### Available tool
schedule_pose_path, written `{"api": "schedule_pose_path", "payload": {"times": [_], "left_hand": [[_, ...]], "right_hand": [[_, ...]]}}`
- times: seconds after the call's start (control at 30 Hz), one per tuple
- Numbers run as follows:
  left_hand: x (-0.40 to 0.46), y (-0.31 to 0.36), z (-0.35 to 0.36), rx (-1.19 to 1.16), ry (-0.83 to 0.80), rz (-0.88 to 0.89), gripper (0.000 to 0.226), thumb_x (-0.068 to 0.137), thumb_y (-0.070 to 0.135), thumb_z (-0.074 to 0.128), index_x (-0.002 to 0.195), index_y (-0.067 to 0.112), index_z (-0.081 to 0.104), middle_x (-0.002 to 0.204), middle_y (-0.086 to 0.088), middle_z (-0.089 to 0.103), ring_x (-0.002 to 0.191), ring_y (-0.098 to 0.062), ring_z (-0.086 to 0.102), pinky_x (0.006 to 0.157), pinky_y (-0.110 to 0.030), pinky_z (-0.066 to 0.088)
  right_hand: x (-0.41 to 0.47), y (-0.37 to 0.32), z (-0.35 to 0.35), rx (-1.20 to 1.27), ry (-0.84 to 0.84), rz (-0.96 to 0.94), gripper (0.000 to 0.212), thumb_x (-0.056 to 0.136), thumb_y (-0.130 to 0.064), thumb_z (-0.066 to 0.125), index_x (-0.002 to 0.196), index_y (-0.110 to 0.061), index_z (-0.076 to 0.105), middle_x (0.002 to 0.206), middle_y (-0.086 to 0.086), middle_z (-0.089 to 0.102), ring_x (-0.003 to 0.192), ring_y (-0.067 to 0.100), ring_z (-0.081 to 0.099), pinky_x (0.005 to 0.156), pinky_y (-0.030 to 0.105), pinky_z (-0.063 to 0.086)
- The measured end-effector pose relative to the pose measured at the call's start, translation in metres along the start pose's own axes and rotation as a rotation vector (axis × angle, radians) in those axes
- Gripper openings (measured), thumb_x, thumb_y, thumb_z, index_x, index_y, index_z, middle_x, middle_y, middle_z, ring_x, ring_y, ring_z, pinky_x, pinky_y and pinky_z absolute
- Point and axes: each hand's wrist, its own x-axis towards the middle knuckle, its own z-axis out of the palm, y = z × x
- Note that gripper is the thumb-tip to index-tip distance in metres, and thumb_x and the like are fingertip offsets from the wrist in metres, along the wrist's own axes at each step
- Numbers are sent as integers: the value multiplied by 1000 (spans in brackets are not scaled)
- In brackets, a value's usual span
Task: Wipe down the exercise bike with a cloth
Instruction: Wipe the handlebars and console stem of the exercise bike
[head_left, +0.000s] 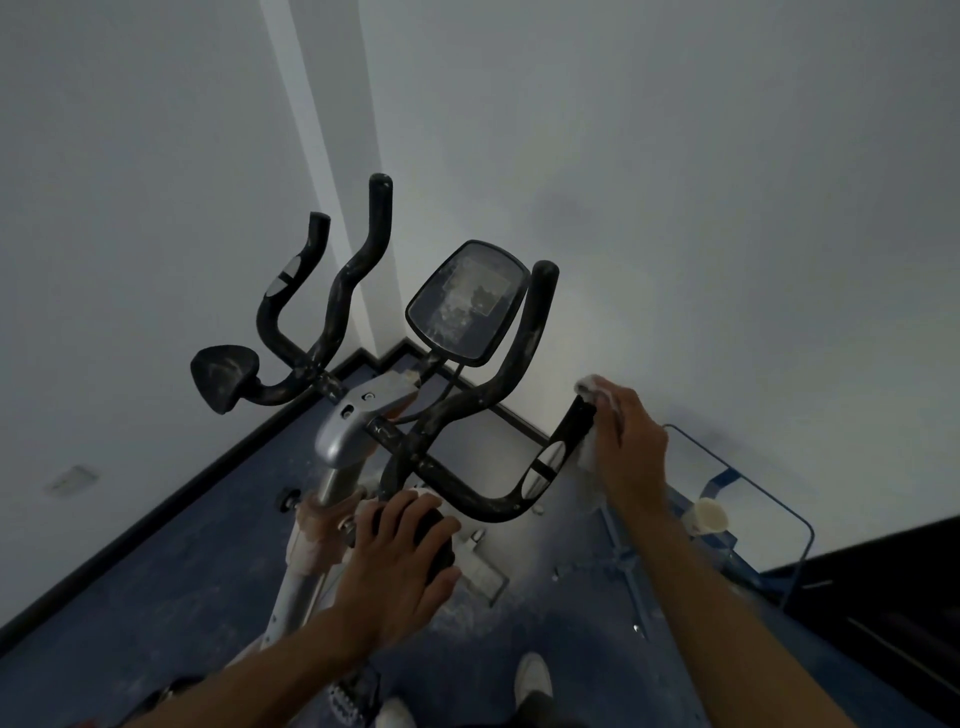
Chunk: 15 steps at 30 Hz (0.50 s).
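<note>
Our right hand (631, 441) wraps the cloth (592, 387) round the handlebar end (574, 426) to rub it; left hand (400, 561) lies spread on the pad (434, 540), steadying.

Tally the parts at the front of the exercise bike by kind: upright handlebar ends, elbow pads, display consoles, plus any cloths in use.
Upright handlebar ends: 4
Elbow pads: 2
Display console: 1
Cloth: 1, in the right hand
Total: 8
</note>
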Motion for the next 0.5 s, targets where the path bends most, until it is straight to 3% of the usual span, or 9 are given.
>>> {"api": "schedule_pose_path", "payload": {"times": [0.1, 0.17, 0.2, 0.27, 0.37, 0.43, 0.5], "left_hand": [[0, 0, 1, -11, 11, 3, 47, 96, 56, 33, 122, 29, 60, 134, -4, 52, 129, -32, 44, 103, -52, 31], [0, -1, 1, -14, 17, 6, 47, 95, 56, 33, 122, 29, 60, 134, -4, 52, 129, -32, 44, 102, -51, 30], [0, -1, 1, -13, 16, 6, 46, 95, 56, 34, 122, 29, 60, 134, -4, 52, 129, -32, 44, 102, -51, 30], [0, -1, 1, -11, 8, 5, 46, 95, 56, 34, 123, 29, 59, 134, -4, 51, 129, -33, 44, 102, -51, 30], [0, 0, 1, -20, 12, 5, 45, 95, 55, 35, 123, 28, 56, 135, -5, 50, 129, -34, 45, 101, -52, 32], [0, 0, 0, -27, 14, 2, 45, 95, 56, 33, 123, 28, 56, 135, -6, 50, 128, -34, 46, 101, -52, 32], [0, 1, -1, -26, 13, -3, 46, 96, 56, 31, 123, 29, 56, 135, -6, 51, 128, -34, 46, 100, -52, 33]], "right_hand": [[-25, 13, -1, -79, 3, -38, 25, 99, -8, 58, 122, 1, 59, 84, 3, 64, 64, -15, 58, 65, -4, 41], [-27, 15, 1, -84, 4, -42, 23, 98, -6, 60, 120, -8, 56, 84, 12, 68, 59, -14, 54, 62, -2, 42], [-25, 14, 3, -60, 22, -35, 22, 99, -9, 59, 120, -13, 54, 88, 14, 70, 62, -12, 57, 65, 0, 45], [-15, 7, 7, 7, 70, -43, 23, 100, -12, 56, 124, -11, 56, 109, 18, 71, 88, -3, 66, 85, 5, 50], [-10, -1, 17, 38, 77, -127, 24, 100, -5, 57, 124, -2, 59, 136, 10, 58, 131, 12, 56, 110, 36, 47], [-18, 0, 21, 47, 26, -144, 27, 99, 1, 57, 126, -4, 58, 142, 7, 54, 141, 20, 48, 114, 39, 43], [-34, 3, 20, 66, -67, -128, 33, 98, 3, 56, 127, -13, 58, 137, 7, 59, 131, 6, 55, 111, 31, 46]]}}
